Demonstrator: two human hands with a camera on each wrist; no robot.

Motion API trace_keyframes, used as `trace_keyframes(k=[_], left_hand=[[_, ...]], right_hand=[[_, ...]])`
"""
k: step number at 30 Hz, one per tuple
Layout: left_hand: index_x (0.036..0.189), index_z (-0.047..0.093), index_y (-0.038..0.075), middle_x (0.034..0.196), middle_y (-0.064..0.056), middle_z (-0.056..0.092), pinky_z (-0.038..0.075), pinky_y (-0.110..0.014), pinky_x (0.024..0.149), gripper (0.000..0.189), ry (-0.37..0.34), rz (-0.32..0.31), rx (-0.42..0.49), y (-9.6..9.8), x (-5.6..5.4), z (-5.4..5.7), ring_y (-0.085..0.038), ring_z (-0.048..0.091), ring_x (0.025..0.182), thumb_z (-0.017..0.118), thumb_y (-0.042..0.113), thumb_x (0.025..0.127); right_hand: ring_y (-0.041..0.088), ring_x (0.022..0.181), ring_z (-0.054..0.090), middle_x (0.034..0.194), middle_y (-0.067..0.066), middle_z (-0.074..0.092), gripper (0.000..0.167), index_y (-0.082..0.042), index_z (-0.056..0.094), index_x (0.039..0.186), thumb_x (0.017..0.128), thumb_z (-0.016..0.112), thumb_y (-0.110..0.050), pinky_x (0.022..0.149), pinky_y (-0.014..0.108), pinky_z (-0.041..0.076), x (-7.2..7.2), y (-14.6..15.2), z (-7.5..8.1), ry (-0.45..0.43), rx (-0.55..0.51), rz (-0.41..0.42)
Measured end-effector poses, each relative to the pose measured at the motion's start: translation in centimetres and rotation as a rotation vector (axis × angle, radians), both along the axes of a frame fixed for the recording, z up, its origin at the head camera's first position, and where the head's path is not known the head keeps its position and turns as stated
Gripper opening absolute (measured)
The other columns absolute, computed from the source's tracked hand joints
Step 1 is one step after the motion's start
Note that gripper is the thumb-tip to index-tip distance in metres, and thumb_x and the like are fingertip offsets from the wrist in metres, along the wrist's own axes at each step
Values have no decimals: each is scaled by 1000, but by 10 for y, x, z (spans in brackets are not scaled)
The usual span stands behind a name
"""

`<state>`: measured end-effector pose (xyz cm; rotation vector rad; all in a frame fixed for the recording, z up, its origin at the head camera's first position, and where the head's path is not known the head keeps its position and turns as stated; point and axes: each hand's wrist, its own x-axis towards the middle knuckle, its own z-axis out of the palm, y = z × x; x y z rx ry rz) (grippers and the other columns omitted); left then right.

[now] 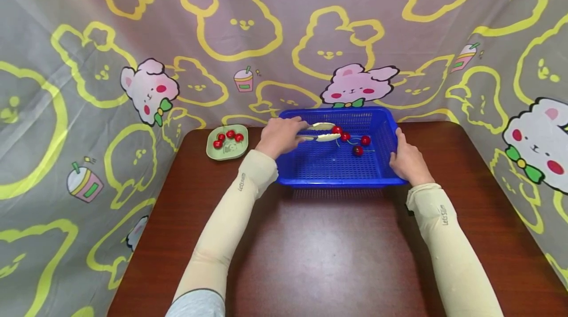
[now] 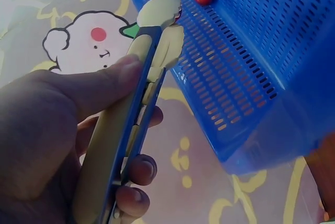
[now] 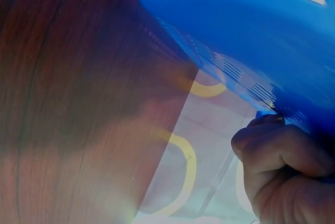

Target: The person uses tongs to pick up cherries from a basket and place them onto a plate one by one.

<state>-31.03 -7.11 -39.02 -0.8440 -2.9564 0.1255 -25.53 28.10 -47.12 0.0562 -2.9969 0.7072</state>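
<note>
My left hand (image 1: 280, 135) grips a pair of cream-tipped tongs (image 2: 123, 114) over the left side of the blue plastic basket (image 1: 328, 182). Slightly apart, the tongs' tips lie right at a red cherry (image 1: 337, 130), and a sliver of red shows behind them in the left wrist view. Several cherries with green stems are in the basket, among them a darker one (image 1: 357, 150) towards the front. At the basket's right side, my right hand (image 1: 409, 160) holds the rim; its curled fingers show against the blue wall in the right wrist view.
Left of the basket, a pale green plate (image 1: 222, 156) with several cherries stands on the brown wooden table (image 1: 319, 253). A patterned cloth (image 1: 248, 6) with bunny drawings hangs behind the table and along both sides.
</note>
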Motion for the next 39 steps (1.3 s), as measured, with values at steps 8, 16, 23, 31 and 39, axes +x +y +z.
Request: trace_keyframes(k=[8,16,23,31,39], left_hand=[[141,64,33,122,6,66,53,-42,70,41,24,2,57,-16,12,4,-22,68,91,63,44,102],[142,63,33,110,6,64,45,-37,60,42,73,-13,103,-27,27,6,-17,62,75,64,45,102],[143,63,32,107,5,64,46,-38,58,43,115,-17,136,-38,37,6,-17,62,73,64,45,101],[144,62,33,113,5,67,43,-36,56,45,133,-1,186,-52,48,6,-18,63,72,65,46,101],[141,64,33,108,4,66,43,-38,54,44,138,27,252,-66,57,2,-18,59,70,69,42,99]], right_hand=[[67,110,55,126,53,49,76,10,10,160,97,50,-6,98,71,42,0,0,2,-6,3,-4],[67,109,55,124,53,50,75,10,13,160,96,51,-6,96,71,43,1,-1,1,17,-1,-11],[67,108,56,123,53,51,76,10,12,160,96,51,-6,95,71,43,1,1,0,20,-2,-8],[66,109,56,124,52,51,76,9,12,160,96,51,-6,97,71,43,2,0,-2,8,-3,-14],[66,109,56,125,52,50,77,9,11,160,97,51,-6,96,71,43,0,0,-1,8,-3,-7]])
